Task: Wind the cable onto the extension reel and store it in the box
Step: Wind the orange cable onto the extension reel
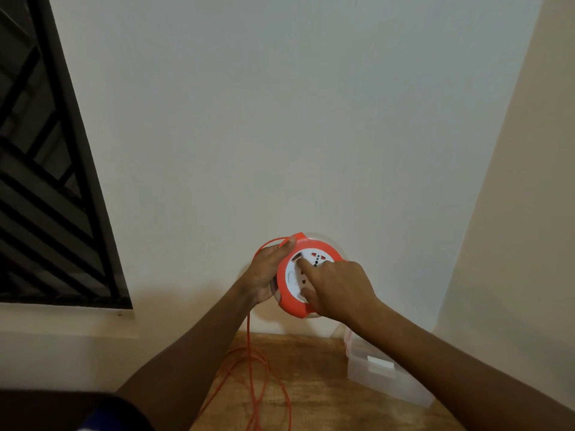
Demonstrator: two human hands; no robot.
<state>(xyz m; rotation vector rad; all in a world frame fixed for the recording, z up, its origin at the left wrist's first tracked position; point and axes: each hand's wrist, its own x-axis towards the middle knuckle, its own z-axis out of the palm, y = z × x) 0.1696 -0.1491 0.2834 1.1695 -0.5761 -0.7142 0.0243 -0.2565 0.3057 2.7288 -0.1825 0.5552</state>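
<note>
An orange extension reel [287,301] with a white socket face is held up in front of the wall, above the table. My left hand [267,272] grips its left rim, thumb over the top edge. My right hand [337,289] rests on the white face, with the index finger pressed near the centre and the thumb at the lower rim. An orange cable [253,377] arcs over my left hand, hangs down from the reel and lies in loose loops on the wooden table. A clear plastic box [384,379] with a white latch stands on the table at the right, partly hidden by my right forearm.
The wooden table [314,396] sits against a pale wall and a corner on the right. A dark window with black bars [46,188] fills the left side. A dark object [71,410] occupies the bottom left corner.
</note>
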